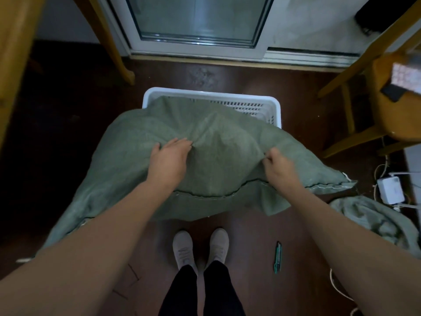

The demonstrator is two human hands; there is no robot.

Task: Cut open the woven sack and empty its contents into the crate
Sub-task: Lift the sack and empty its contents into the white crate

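Dark wood floor (pixel 248 238) before a glass sliding door (pixel 198 19). Draped over the near rim of the white plastic crate (pixel 211 91): green woven sack (pixel 227 137), stitched seam nearest, far end down inside the crate. Left hand (pixel 169 158) bunching a fold on top, right hand (pixel 279 166) clenched on fabric further right. Utility knife (pixel 278 256) lying on floor, near right. Probably cut already, now mid-emptying; sack bulging, contents hidden.
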